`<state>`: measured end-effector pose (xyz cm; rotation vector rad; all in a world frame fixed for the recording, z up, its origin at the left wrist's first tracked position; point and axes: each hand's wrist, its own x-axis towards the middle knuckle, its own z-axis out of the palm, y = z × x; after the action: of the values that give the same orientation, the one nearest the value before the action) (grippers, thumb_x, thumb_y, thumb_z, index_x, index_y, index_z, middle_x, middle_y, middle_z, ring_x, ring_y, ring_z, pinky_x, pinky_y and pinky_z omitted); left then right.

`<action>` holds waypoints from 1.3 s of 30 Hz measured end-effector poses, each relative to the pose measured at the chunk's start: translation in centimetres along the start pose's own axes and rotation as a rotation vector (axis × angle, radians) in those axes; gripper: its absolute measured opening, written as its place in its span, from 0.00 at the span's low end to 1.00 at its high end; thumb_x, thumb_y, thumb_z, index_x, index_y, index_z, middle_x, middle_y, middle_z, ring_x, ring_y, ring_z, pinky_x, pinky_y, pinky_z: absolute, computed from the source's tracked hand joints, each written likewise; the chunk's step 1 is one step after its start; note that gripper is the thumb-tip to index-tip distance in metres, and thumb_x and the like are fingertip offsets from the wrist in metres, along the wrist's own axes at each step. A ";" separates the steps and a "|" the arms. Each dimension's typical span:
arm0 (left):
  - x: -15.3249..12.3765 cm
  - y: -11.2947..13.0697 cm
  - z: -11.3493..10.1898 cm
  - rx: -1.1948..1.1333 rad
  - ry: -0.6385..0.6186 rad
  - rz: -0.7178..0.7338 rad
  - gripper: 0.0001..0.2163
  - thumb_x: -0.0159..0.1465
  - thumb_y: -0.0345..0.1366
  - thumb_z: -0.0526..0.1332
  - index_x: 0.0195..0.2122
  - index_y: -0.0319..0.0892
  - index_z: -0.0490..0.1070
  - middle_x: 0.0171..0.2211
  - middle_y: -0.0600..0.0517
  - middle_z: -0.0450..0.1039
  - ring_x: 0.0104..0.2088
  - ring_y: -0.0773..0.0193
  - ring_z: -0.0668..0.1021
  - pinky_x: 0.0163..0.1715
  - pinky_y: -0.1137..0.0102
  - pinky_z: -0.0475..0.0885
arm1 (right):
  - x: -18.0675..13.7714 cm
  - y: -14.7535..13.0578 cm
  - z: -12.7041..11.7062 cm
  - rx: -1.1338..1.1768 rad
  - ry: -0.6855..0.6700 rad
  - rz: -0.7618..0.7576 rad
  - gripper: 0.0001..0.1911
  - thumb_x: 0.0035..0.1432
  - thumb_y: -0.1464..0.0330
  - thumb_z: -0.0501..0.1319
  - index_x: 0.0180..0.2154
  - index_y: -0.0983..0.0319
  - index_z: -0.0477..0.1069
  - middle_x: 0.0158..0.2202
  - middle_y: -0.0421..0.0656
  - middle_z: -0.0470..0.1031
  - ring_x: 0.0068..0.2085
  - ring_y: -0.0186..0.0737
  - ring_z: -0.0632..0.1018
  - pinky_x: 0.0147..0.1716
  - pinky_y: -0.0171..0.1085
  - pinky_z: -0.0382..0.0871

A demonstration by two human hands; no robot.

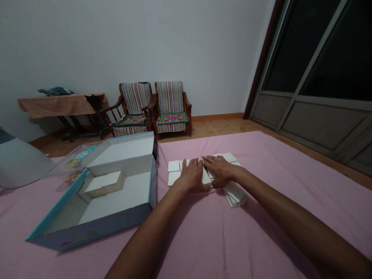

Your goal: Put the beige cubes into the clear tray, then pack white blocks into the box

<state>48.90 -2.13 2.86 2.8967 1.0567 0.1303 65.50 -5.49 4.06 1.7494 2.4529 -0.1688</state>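
Observation:
My left hand (193, 175) lies palm down over white square cards (174, 166) laid in rows on the pink sheet, its fingers stretched forward. Beside it, my right hand (218, 169) rests with fingers out over more white cards (228, 157), and the two hands almost meet. Their palms cover part of the cards, so what lies beneath is hidden. Just below the right wrist sits a small fanned stack of white cards (234, 194). Both hands touch the cards from above without wrapping round any.
An open blue-edged box (116, 215) stands to the left, with a pile of white cards (104, 181) inside. Behind it lies clear plastic packaging (77, 159). The pink sheet (279, 232) spreads all around. Two wooden chairs (171, 101) stand by the wall.

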 end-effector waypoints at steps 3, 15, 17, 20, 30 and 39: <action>0.1 0.0 0.0 -0.001 -0.009 -0.003 0.46 0.47 0.60 0.61 0.63 0.37 0.50 0.64 0.34 0.54 0.64 0.44 0.58 0.63 0.45 0.45 | -0.1 -0.3 0.1 -0.006 -0.003 0.019 0.56 0.39 0.58 0.67 0.66 0.68 0.47 0.69 0.58 0.41 0.67 0.62 0.48 0.60 0.61 0.45; 0.2 -0.1 -0.1 -0.010 -0.014 0.007 0.44 0.48 0.59 0.60 0.62 0.39 0.51 0.63 0.35 0.55 0.63 0.43 0.59 0.62 0.45 0.44 | -0.6 -0.1 -0.3 -0.022 -0.005 0.019 0.44 0.39 0.63 0.68 0.60 0.62 0.60 0.69 0.55 0.43 0.66 0.61 0.51 0.59 0.61 0.48; 0.2 -0.2 -0.1 -0.009 -0.017 0.009 0.44 0.48 0.58 0.61 0.62 0.39 0.51 0.63 0.35 0.55 0.63 0.44 0.59 0.62 0.45 0.45 | -0.6 -0.1 -0.4 -0.024 -0.002 0.031 0.43 0.39 0.63 0.67 0.59 0.60 0.61 0.69 0.54 0.43 0.66 0.62 0.51 0.59 0.62 0.48; 0.2 -0.3 -0.1 -0.007 -0.020 0.011 0.44 0.48 0.57 0.61 0.62 0.39 0.51 0.63 0.36 0.55 0.63 0.44 0.59 0.62 0.45 0.45 | -0.8 -0.1 -0.4 -0.020 0.005 0.038 0.41 0.39 0.62 0.67 0.58 0.59 0.62 0.69 0.53 0.44 0.66 0.62 0.51 0.58 0.63 0.47; 0.2 -0.5 0.2 -0.013 -0.016 0.003 0.45 0.48 0.58 0.62 0.63 0.40 0.50 0.64 0.37 0.54 0.64 0.45 0.57 0.63 0.46 0.44 | -1.1 0.2 -0.5 -0.017 -0.009 0.071 0.38 0.39 0.63 0.68 0.55 0.58 0.66 0.69 0.52 0.44 0.66 0.63 0.51 0.59 0.61 0.47; 0.1 -0.4 0.1 -0.017 -0.012 0.004 0.46 0.48 0.59 0.61 0.63 0.38 0.50 0.65 0.36 0.53 0.64 0.45 0.57 0.63 0.47 0.45 | -1.4 0.3 -0.4 -0.019 -0.010 0.088 0.38 0.39 0.61 0.69 0.54 0.59 0.66 0.69 0.53 0.44 0.66 0.63 0.51 0.59 0.61 0.47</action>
<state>48.70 -1.76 2.75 2.8812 1.0426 0.1214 66.24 -6.61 4.65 1.8394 2.3574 -0.1454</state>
